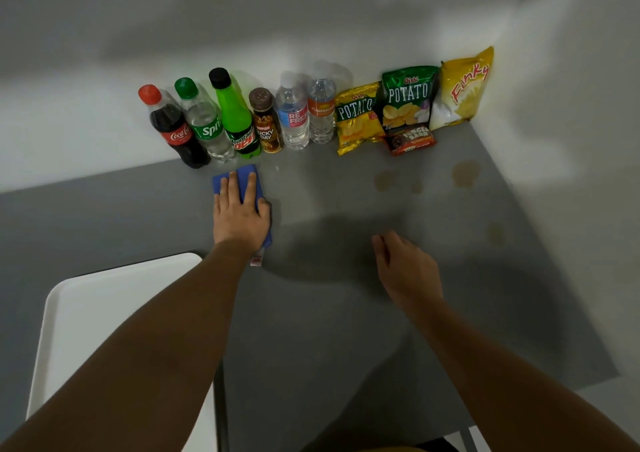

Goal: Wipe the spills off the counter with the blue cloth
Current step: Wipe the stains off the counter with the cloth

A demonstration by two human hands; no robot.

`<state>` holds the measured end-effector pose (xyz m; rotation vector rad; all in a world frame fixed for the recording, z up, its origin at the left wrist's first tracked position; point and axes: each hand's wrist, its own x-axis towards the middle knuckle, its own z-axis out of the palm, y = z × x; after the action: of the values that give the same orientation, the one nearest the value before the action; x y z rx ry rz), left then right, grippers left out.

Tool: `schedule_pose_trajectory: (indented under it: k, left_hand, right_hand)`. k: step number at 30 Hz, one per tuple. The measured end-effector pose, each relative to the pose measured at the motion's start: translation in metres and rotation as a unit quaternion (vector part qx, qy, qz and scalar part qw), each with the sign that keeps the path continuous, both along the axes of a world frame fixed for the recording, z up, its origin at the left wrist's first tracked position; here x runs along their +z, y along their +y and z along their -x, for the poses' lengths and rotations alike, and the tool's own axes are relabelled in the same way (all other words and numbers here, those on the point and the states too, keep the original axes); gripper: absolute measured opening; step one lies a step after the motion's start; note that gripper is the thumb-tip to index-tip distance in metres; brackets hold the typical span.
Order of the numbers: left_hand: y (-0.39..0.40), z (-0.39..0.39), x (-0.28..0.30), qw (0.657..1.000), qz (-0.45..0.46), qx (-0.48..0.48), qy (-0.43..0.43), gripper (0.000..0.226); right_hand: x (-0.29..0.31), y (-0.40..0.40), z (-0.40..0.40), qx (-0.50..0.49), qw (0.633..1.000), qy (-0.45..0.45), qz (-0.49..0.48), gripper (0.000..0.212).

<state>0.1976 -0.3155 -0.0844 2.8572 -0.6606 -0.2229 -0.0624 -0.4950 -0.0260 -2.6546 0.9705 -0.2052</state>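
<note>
My left hand (239,214) lies flat on the blue cloth (243,176), pressing it onto the grey counter (329,313) just in front of the bottles. A small tag of the cloth sticks out by my wrist. My right hand (405,266) hovers or rests over the counter's middle, fingers loosely apart, holding nothing. Brownish spills show on the counter to the right: one patch (385,179), a small spot (416,187), a larger patch (465,173) near the wall, and a faint one (496,233) further forward.
Along the back wall stand several bottles, from a cola bottle (176,129) to water bottles (322,112), then chip bags (408,96) and a chocolate bar pack (410,140). A white tray (114,295) sits at the front left. A wall bounds the counter's right side.
</note>
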Motion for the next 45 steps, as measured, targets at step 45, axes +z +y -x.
schedule_pose_trajectory:
  k: [45]
  left_hand:
    - [-0.119,0.132,0.007,0.983,0.049,-0.169,0.061,0.06]
  right_hand:
    - [-0.012,0.005,0.022,0.018,1.0,0.011,0.016,0.03]
